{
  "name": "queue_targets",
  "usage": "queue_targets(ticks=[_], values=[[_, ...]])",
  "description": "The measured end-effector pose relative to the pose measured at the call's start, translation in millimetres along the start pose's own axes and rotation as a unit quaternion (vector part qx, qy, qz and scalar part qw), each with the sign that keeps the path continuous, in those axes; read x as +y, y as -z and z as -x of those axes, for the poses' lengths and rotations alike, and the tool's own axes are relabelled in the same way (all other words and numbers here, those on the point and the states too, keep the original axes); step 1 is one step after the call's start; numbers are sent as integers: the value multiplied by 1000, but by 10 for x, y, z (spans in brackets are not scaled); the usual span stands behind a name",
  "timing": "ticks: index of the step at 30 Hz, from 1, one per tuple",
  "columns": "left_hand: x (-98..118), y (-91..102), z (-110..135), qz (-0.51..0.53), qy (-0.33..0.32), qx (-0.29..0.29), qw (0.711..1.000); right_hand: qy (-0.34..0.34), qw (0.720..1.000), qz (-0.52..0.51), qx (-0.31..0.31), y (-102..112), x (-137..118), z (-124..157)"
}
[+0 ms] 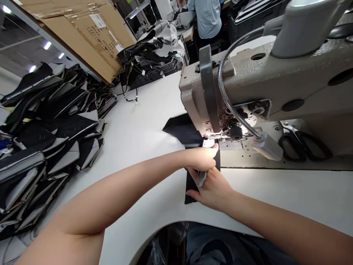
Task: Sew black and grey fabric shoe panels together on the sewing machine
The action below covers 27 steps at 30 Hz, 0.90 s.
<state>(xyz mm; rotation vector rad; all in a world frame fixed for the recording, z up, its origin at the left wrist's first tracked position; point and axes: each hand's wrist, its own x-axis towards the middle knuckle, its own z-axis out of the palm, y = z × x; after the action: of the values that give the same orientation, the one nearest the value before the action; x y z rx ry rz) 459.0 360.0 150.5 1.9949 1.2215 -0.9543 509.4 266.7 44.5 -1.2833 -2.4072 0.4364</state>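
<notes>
My right hand (215, 187) with thumb spread, my left hand (201, 158) just beyond, whether either grips I cannot tell, both over flat black fabric (183, 129), partly beneath the grey metal sewing machine (259, 84), brown cardboard box (82, 38) farther off

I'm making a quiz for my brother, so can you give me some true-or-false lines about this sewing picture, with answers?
1. The left hand and right hand are at the black fabric. True.
2. The right hand holds the scissors. False: they lie beneath the sewing machine's arm.
3. Dark pieces are piled on the picture's left. True.
4. The person behind wears a red top. False: it's light blue.
</notes>
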Motion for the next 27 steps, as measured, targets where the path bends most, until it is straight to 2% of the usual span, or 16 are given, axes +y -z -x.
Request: queue_targets(ticks=[2,5,8,10,15,17,19,22,24,27], values=[[-30,-13,-25,14,-14,16,1000,4,1000,-7,3,-14,-7,7],[-66,-45,-49,8,-25,43,999,19,999,-14,-29,-34,-74,20],[-62,-90,-42,-50,-26,58,997,100,992,-31,-65,-36,-171,33],[-51,-119,-27,-88,-32,69,993,130,988,-38,-78,-27,-215,36],[-67,-212,-20,-122,-45,105,986,72,986,-79,-131,-5,-188,-40],[-107,-271,-46,-140,-59,145,978,44,984,-107,-137,-5,-152,-105],[-175,-342,-88,-169,-89,218,957,23,985,-118,-126,-9,-130,-163],[-320,-450,-172,-221,-156,331,904,29,990,-85,-109,-11,-142,-190],[-420,-505,-234,-237,-200,378,872,40,993,-46,-102,-9,-167,-173],[-527,-529,-336,-236,-238,425,841,43,995,-12,-85,-1,-190,-156]])
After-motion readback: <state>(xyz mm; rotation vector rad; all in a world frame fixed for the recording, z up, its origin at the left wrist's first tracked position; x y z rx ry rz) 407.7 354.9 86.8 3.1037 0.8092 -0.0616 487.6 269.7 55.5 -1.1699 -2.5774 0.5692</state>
